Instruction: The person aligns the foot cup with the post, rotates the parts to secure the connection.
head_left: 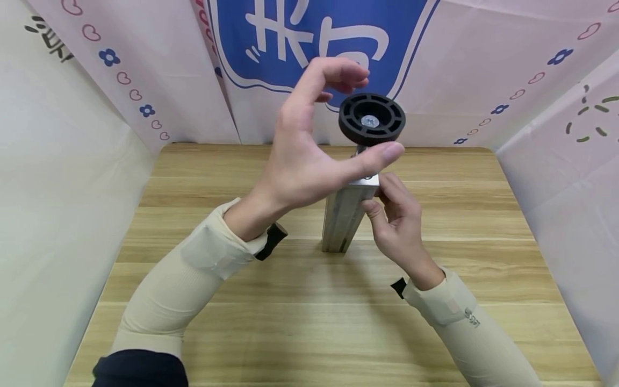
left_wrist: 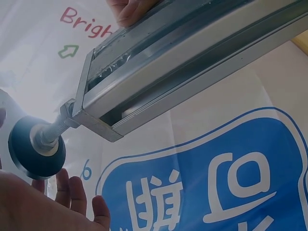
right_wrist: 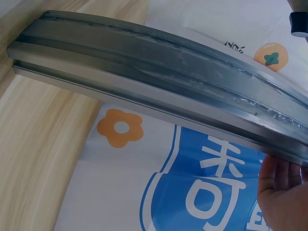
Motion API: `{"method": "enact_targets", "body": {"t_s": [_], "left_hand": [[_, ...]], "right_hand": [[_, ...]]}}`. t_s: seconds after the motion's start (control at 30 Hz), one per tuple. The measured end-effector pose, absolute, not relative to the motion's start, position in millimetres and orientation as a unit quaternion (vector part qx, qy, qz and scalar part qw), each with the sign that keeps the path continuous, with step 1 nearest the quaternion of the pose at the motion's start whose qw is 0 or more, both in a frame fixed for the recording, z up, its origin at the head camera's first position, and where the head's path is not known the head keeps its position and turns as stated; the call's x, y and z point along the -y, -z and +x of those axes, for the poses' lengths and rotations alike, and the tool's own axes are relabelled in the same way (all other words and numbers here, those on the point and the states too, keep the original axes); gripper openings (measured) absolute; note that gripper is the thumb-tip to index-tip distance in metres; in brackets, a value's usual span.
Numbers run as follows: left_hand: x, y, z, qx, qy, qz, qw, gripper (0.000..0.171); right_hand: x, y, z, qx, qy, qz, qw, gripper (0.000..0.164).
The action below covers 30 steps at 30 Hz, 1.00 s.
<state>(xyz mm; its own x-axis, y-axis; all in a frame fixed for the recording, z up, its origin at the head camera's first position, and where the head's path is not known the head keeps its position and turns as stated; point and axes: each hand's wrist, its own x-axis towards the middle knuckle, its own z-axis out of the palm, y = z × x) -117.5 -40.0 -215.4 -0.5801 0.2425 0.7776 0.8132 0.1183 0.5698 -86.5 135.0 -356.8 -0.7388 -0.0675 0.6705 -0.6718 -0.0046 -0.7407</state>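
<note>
One metal post [head_left: 338, 220] stands upright between the worktop's [head_left: 483, 231] side edges; we note right hand [head_left: 398, 220] pinching its upper end, left hand [head_left: 309, 156] curved wide around the black foot [head_left: 369, 131] on top, contact unclear

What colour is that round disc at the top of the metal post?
The round disc is black; it shows best in the head view.

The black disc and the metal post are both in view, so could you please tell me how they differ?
The disc is black; the post is silvery. The disc is round and squat; the post is long and narrow. The disc sits above, while the post reaches down to the table. Both are joined by a threaded rod.
</note>
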Motion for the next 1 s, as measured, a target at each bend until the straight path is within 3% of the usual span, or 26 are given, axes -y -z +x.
{"method": "enact_targets", "body": {"t_s": [0.17, 0.7, 1.0], "left_hand": [[39.9, 215.7, -117.9, 0.711, 0.541, -0.361, 0.266, 0.072], [41.0, 217.1, -121.9, 0.694, 0.552, -0.371, 0.276, 0.058], [40.0, 215.9, -122.9, 0.661, 0.584, -0.406, 0.240, 0.052]], "right_hand": [[-135.5, 358.1, -86.8, 0.660, -0.657, 0.283, 0.230, 0.062], [-136.0, 356.7, -86.4, 0.667, -0.653, 0.276, 0.229, 0.062], [-135.3, 356.4, -86.2, 0.670, -0.652, 0.272, 0.228, 0.062]]}}
